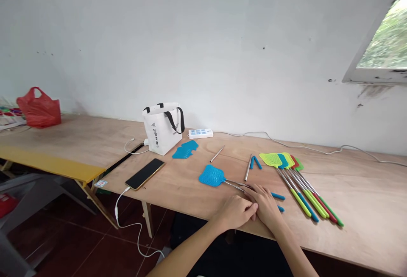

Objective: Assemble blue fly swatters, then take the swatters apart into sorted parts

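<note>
Both hands are together near the front edge of the wooden table (359, 188). The left hand (237, 211) is curled, its fingers meeting the right hand (265, 204); whether it grips anything cannot be told. The right hand lies across thin metal rods (234, 185); its closure on them is hidden. A blue swatter head (212, 175) lies at the rods' left end, flat on the table, and blue handles (277, 195) protrude right of the right hand. Beyond lie two loose metal tubes (217, 153), small blue sleeves (252, 162) and loose blue mesh pieces (185, 150). Multicoloured swatters (307, 206) lie side by side to the right. A phone (145, 174) rests to the left, near a white bag (160, 135).
</note>
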`<action>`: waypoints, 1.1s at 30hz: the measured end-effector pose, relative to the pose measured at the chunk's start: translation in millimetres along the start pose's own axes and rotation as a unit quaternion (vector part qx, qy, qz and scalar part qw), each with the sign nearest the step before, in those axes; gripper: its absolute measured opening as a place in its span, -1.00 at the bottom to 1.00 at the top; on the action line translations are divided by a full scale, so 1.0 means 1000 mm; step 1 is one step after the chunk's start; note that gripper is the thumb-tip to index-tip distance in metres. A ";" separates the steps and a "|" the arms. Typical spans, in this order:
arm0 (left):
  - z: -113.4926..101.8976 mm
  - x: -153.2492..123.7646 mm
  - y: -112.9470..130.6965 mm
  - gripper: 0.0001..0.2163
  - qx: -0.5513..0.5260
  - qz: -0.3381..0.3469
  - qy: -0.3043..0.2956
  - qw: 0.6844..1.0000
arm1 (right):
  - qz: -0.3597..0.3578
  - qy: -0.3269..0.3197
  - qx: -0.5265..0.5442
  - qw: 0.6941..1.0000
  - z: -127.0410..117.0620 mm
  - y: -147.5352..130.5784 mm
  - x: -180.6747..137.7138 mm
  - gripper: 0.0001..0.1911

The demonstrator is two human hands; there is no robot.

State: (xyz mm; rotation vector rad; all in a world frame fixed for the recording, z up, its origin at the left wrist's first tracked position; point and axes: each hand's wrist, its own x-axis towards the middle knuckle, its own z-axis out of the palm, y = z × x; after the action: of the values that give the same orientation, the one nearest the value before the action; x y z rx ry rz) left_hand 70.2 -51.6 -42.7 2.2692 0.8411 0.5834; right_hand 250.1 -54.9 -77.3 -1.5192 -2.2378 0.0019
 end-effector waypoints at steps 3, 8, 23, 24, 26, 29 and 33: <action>0.001 0.003 -0.007 -0.55 -0.037 0.013 -0.003 0.999 | 0.000 0.002 -0.011 1.000 0.000 -0.002 -0.001 -0.42; 0.003 0.004 -0.010 -0.53 -0.025 0.020 0.014 0.999 | 0.011 0.012 -0.028 0.999 -0.002 -0.006 -0.002 -0.33; 0.000 0.002 -0.008 -0.51 -0.009 0.009 -0.007 1.000 | -0.001 0.020 -0.023 1.000 0.003 -0.003 -0.002 -0.34; -0.001 0.002 -0.007 -0.50 -0.013 0.007 -0.007 1.000 | 0.001 0.015 -0.019 1.000 0.003 -0.003 -0.002 -0.35; -0.002 0.002 -0.006 -0.50 -0.010 0.006 -0.007 1.000 | 0.008 0.005 -0.013 1.000 0.002 -0.003 -0.001 -0.35; -0.002 0.001 -0.003 -0.52 0.011 0.003 -0.009 1.000 | 0.016 -0.003 -0.022 1.000 0.003 -0.003 -0.002 -0.35; -0.002 0.000 -0.001 -0.52 0.029 0.000 -0.002 1.000 | 0.028 -0.002 -0.070 0.997 0.009 0.000 -0.004 -0.33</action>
State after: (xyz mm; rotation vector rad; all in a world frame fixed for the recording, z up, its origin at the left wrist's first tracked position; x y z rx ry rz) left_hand 69.2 -50.2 -42.0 2.3221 0.8664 0.5597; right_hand 248.5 -56.8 -86.7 -1.6544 -2.2397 -0.1375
